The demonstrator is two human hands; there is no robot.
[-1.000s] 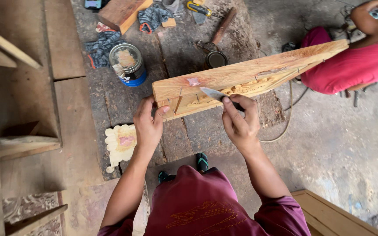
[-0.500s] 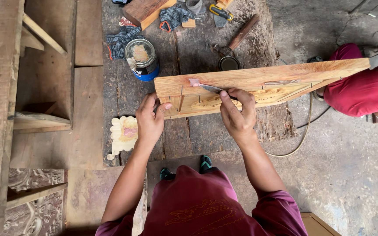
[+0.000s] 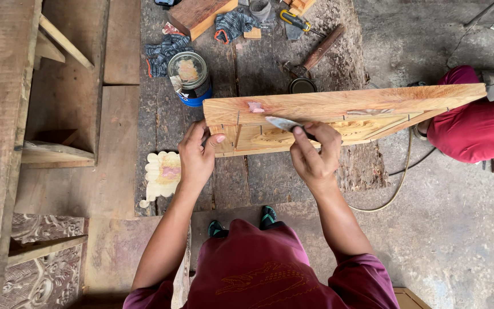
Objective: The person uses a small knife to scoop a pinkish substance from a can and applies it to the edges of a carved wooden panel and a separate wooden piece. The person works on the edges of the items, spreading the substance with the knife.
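Note:
A long carved wooden panel [image 3: 338, 106] stands on edge in front of me, reaching from centre to the right. My left hand [image 3: 196, 155] grips its near left end, thumb on the wood. My right hand [image 3: 315, 153] holds a small putty knife [image 3: 282, 123], whose metal blade rests against the panel's face just under the top edge. A pinkish patch of filler [image 3: 255, 106] marks the top edge near the left end.
An open tin of filler [image 3: 188, 77] stands on the worn plank floor behind the panel. A carved flower-shaped piece [image 3: 161, 176] lies by my left wrist. Gloves, a wood block and tools lie at the top. Another person in red [image 3: 478, 126] sits at right.
My right hand drew the putty knife slightly down and right off the panel's top edge. The view shifted a little; my left hand kept its grip.

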